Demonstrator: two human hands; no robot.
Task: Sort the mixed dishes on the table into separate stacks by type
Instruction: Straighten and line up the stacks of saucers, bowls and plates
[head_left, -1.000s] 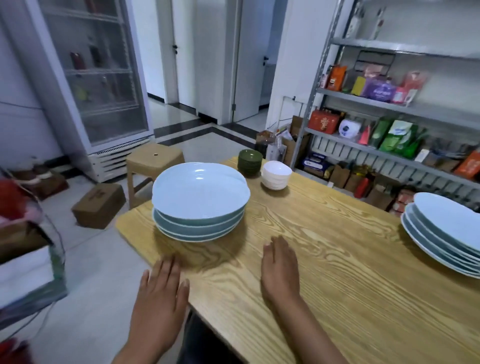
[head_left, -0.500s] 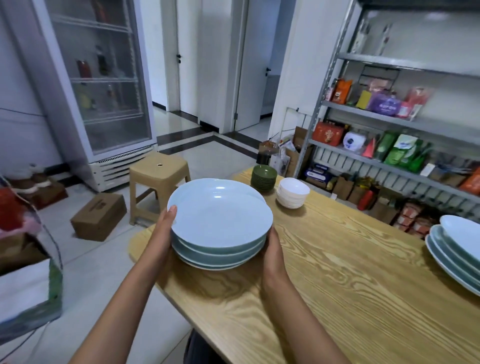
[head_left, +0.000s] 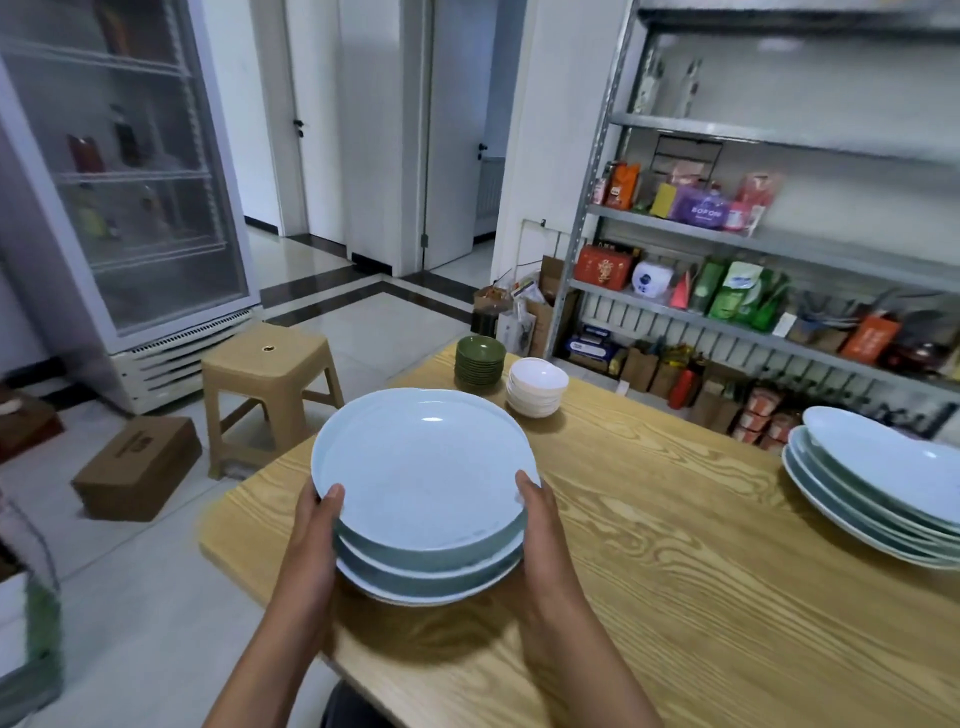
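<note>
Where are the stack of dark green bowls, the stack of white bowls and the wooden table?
stack of dark green bowls (head_left: 480, 362), head view, side of stack
stack of white bowls (head_left: 536, 387), head view, top bowl
wooden table (head_left: 701, 561), head view, bare top

Four dish stacks, two hands.

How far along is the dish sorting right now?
Mostly sorted: green bowls and white bowls stand in separate stacks at the table's far end, and pale blue plates are piled at the right. In hand: left hand and right hand grip a stack of blue deep plates. Left: placing that stack.
</note>
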